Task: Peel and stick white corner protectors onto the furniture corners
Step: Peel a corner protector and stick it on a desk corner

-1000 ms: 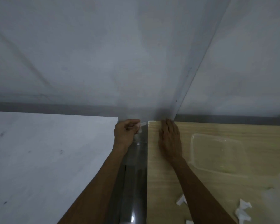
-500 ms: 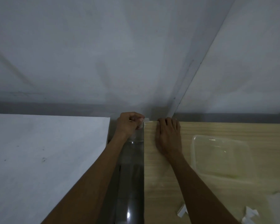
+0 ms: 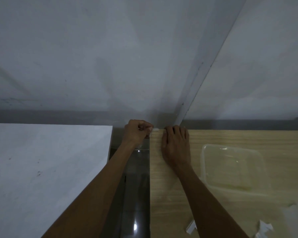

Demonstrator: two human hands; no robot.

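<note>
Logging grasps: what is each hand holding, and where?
Left hand pinches the corner protector by its left end; right hand rests on the table, holding nothing.

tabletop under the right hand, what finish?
Light wood grain, pale tan; the head view shows the tabletop under the right hand.

The worktop [image 3: 222, 138] looks like pale matt wood grain, the container [image 3: 230, 167] clear glossy plastic, the floor [image 3: 136, 212] dark glossy tile, the wall [image 3: 93, 57] matt white.

Single head view, wide-angle, facing forward-down, close over wooden tabletop [image 3: 230, 138] far corner.
</note>
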